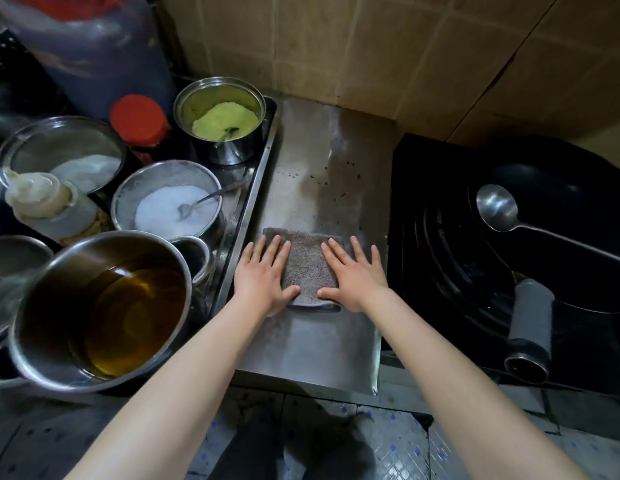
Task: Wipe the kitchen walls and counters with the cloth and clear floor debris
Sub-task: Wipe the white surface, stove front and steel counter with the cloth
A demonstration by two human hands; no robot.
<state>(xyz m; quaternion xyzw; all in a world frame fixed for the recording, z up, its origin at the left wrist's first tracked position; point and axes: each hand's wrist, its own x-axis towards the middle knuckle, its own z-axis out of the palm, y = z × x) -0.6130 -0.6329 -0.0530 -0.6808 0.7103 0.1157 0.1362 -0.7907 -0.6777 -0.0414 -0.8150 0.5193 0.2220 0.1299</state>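
Note:
A folded grey-brown cloth (305, 263) lies flat on the steel counter (322, 337). My left hand (263, 275) presses on the cloth's left side with straight, spread fingers. My right hand (355, 271) presses on its right side the same way. Small dark crumbs (336, 183) are scattered on the counter beyond the cloth. The tan tiled wall (388, 46) rises behind the counter. The tiled floor (388, 441) shows below the counter's front edge.
A steel tray (263, 157) at the left holds a pot of yellow powder (220, 117), a pot of white powder (168, 202), a red-lidded jar (139, 121) and a pot of oil (104, 306). A black wok (557, 230) with a ladle (498, 207) sits on the stove at the right.

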